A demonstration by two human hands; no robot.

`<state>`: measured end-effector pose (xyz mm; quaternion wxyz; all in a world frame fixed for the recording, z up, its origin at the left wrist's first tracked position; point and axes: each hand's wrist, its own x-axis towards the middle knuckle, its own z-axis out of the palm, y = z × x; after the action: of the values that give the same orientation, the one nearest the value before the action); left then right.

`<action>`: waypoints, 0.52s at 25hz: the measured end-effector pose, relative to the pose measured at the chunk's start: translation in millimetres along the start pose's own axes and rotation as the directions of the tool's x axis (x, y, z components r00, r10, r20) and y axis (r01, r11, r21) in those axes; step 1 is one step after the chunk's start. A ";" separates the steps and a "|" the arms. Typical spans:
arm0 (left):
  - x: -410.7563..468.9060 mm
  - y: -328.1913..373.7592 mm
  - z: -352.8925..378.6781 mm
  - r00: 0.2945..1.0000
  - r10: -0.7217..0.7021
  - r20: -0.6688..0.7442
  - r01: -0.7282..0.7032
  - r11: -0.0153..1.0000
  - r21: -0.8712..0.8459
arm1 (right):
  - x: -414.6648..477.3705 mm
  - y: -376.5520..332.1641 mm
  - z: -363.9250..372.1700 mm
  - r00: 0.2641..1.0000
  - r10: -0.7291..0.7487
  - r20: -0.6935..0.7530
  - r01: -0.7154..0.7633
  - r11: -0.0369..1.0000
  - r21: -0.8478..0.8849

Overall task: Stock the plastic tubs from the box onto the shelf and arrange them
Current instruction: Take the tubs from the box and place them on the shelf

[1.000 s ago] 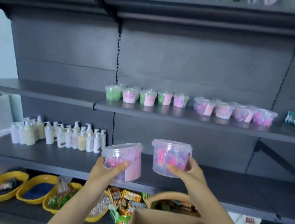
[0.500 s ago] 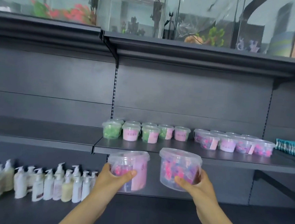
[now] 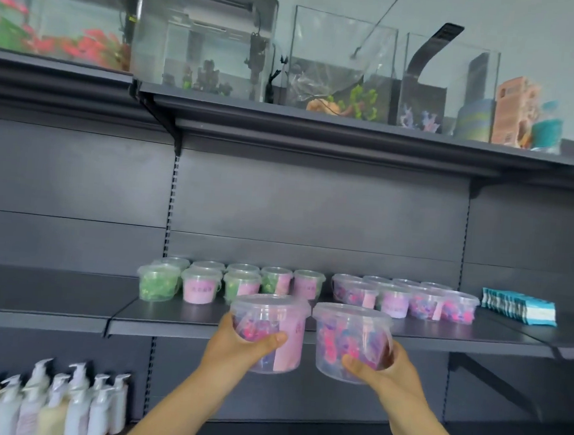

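Left hand (image 3: 239,345) clamped on clear lidded tub with pink label (image 3: 267,332), right hand (image 3: 382,369) clamped on clear pink-blue tub (image 3: 351,342); side by side at dark shelf edge (image 3: 440,341), 6 o'clock of stocked tub rows (image 3: 307,289)

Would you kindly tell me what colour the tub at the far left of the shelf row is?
Green, seen in the head view.

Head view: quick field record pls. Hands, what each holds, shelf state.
left hand: grips a clear lidded plastic tub with a pink label
right hand: grips a clear lidded plastic tub of pink and blue pieces
held tubs: upright, side by side, in front of the shelf edge, not set down
dark metal middle shelf: rows of green-filled tubs left, pink-blue tubs right
lower left: white pump bottles
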<state>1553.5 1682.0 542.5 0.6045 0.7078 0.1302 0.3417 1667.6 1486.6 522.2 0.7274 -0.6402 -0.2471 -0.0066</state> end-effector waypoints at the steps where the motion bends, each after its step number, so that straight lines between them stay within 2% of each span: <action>1: -0.3 1.2 18.4 1.000 -0.002 -0.007 0.002 1.000 0.003 | 4.5 -0.5 -17.6 1.000 0.000 -0.003 0.000 1.000 -0.005; 8: -1.5 9.7 165.0 0.999 -0.030 -0.038 0.031 0.999 0.030 | 55.4 -2.3 -151.1 0.999 0.039 0.033 -0.038 0.999 -0.015; 13: 11.9 3.7 231.4 0.990 -0.081 -0.111 0.086 0.996 0.039 | 99.7 7.4 -215.4 0.997 0.042 0.066 -0.038 0.997 -0.060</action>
<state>1709.7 1510.8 541.7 0.5947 0.6949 0.2001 0.3514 1833.1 1317.3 539.5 0.6995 -0.6659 -0.2584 0.0222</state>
